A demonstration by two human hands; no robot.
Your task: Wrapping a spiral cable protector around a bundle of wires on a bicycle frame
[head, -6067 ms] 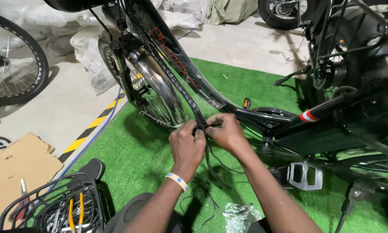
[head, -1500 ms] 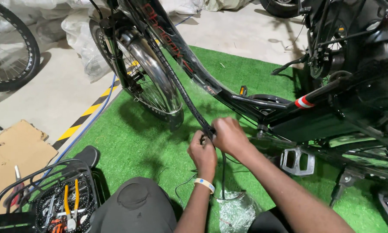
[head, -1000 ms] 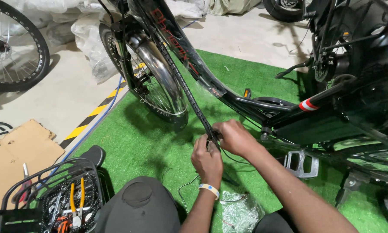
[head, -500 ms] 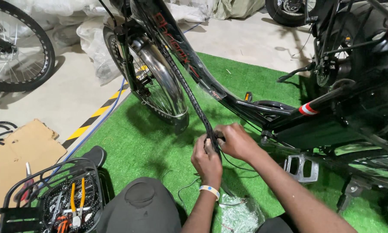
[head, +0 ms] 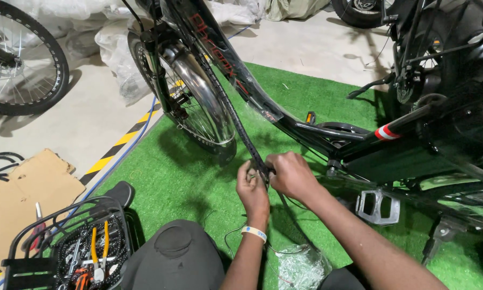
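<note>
A black bicycle frame [head: 306, 131] stands over green artificial turf [head: 161, 172]. Along its down tube runs a black spiral-wrapped cable bundle [head: 236, 118], slanting down toward me. My left hand [head: 252, 190] and my right hand [head: 290, 174] meet at the lower end of that bundle and both pinch it, fingers closed around the wrap. Thin black wires trail from below my hands down to the turf. The front wheel with a chrome mudguard [head: 198, 91] is just left of the bundle. A silver pedal [head: 378, 207] hangs to the right of my right forearm.
A black wire basket [head: 64, 247] at bottom left holds yellow-handled pliers and other tools. Flattened cardboard [head: 27, 193] lies on the concrete beside a yellow-black floor stripe. Another bicycle wheel [head: 16, 64] stands at far left. A crumpled clear plastic bag [head: 300, 266] lies by my knee.
My hands have stayed on the cable bundle, working slightly lower along it over the last seconds. The view has shifted a little; the bicycle has not moved.
</note>
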